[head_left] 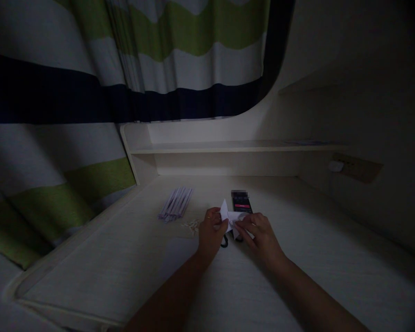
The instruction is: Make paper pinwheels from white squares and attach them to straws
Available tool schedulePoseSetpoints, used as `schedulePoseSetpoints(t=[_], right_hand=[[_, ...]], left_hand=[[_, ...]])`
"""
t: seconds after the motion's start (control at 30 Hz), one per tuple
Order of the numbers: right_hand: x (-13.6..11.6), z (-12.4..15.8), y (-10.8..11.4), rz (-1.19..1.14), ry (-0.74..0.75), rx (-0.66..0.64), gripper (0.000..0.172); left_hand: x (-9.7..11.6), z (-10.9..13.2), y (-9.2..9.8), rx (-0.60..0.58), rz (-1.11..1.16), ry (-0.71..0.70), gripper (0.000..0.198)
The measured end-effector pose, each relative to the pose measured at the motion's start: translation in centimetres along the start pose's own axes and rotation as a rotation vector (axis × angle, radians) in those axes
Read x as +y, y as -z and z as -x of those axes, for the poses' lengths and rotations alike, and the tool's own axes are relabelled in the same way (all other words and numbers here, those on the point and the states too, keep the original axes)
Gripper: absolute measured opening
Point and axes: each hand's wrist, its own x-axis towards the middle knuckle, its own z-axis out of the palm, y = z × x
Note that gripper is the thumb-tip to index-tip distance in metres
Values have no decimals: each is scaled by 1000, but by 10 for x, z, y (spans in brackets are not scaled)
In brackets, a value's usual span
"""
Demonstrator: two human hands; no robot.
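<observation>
Between my two hands is a piece of white paper (224,211), folded with pointed flaps like a pinwheel. My left hand (210,230) pinches its left side, thumb in front. The fingers of my right hand (261,233) close on its right side near the middle; anything small under those fingertips is hidden. Below the paper, dark loops (224,241) that look like scissors handles lie on the table, partly covered. Just behind the paper rests a phone (241,203) with a lit screen.
A bundle of rolled paper sticks (176,203) lies at the left on the white table (124,258). Small pale pieces (192,226) and a flat white sheet (176,253) are near my left hand. A shelf (228,147) runs along the back, below a striped curtain (193,55).
</observation>
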Motion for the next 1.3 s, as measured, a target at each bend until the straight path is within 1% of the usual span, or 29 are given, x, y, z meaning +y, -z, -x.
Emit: schedulePoseSetpoints(t=[0.07, 0.17, 0.37, 0.5, 0.6, 0.7, 0.83, 0.93, 1.07, 1.3], right_hand=[[-1, 0, -3, -15, 1, -36, 18], [-1, 1, -5, -48, -47, -44, 18], [-1, 0, -6, -178, -148, -30, 14], [-2, -1, -6, -267, -255, -27, 12], [-3, -1, -7, -291, -325, -35, 12], [-3, -1, -8, -293, -359, -41, 12], [-2, 0, -10, -276, -357, -40, 14], [-1, 1, -10, -261, -331, -27, 11], [-2, 1, -7, -268, -248, -57, 19], [-6, -1, -5, -200, -206, -35, 16]], left_hand=[[2, 2, 0, 1, -65, -22, 32], [4, 4, -1, 0, -107, -55, 30], [5, 8, -2, -12, -131, -98, 27], [7, 10, -2, -5, -128, -98, 26], [9, 10, -2, 1, -119, -102, 26], [7, 10, -2, -6, -118, -109, 25], [5, 10, -3, -6, -143, -133, 25], [4, 9, -3, -12, -153, -132, 25], [4, 10, -4, -17, -127, -123, 25], [5, 11, -5, -36, -62, -97, 27]])
